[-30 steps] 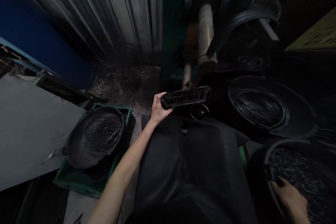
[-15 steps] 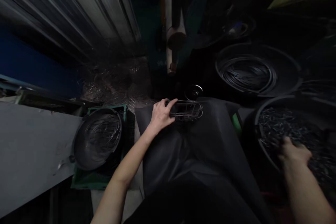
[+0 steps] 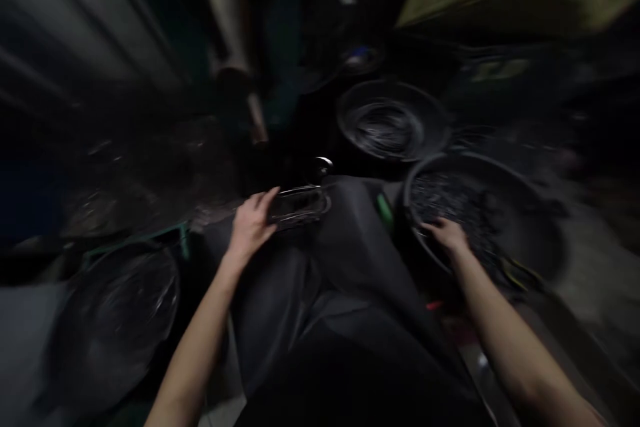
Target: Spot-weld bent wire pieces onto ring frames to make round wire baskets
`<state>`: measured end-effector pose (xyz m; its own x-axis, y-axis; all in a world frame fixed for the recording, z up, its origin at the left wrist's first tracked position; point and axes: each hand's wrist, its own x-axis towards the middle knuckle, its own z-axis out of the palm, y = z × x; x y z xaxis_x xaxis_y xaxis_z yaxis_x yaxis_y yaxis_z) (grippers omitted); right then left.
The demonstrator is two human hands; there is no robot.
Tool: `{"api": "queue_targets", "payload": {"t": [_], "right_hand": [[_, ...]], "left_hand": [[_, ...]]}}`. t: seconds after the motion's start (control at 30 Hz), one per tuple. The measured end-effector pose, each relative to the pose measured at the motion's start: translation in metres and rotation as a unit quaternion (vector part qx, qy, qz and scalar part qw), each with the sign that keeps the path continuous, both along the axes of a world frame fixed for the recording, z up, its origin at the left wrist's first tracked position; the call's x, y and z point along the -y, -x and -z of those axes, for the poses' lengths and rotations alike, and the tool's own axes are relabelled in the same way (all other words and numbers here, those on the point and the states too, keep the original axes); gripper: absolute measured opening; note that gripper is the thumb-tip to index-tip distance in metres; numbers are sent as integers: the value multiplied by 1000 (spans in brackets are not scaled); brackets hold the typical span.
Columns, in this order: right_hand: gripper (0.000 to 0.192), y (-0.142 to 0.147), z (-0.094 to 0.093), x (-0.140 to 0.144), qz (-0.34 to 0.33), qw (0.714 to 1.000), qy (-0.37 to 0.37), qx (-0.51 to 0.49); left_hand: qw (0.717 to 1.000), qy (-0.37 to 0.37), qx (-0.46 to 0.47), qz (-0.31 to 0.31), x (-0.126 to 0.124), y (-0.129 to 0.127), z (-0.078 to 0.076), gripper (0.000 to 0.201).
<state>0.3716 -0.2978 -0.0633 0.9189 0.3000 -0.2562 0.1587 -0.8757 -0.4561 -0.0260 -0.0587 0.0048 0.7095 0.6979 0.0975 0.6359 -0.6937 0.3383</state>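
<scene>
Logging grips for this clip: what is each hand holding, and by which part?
The left hand grips the small wire basket by its left end. The right hand is in the tub of small dark pieces; blur hides any grip.

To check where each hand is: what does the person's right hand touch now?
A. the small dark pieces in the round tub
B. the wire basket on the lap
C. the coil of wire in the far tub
A: the right hand rests on the small dark pieces inside the round tub.

Open lap (image 3: 350, 260) lies between the hands; tubs crowd two o'clock (image 3: 480, 227) and one o'clock (image 3: 393, 120), another basin (image 3: 120, 307) at eight.
</scene>
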Motion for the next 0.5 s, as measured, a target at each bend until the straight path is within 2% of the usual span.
{"api": "queue_targets", "payload": {"t": [0.13,0.2,0.27,0.37,0.43,0.5], "right_hand": [[24,-7,15,-7,89,995,-37,-34],[29,-5,14,-9,122,990,-68,-36],[37,3,1,-9,147,983,-99,-37],[52,15,-30,-10,165,975,-130,-64],[55,24,-49,-18,155,975,-143,-77],[47,41,-64,-33,108,967,-220,-66]], "left_hand": [[997,-1,54,-60,-18,12,3,67],[992,1,93,-86,-20,16,0,66],[986,1,136,-97,-17,16,-5,65],[976,8,194,-103,-11,8,-14,64],[972,15,211,-104,-13,-1,-17,63],[974,19,195,-111,-17,-9,-20,61]]}}
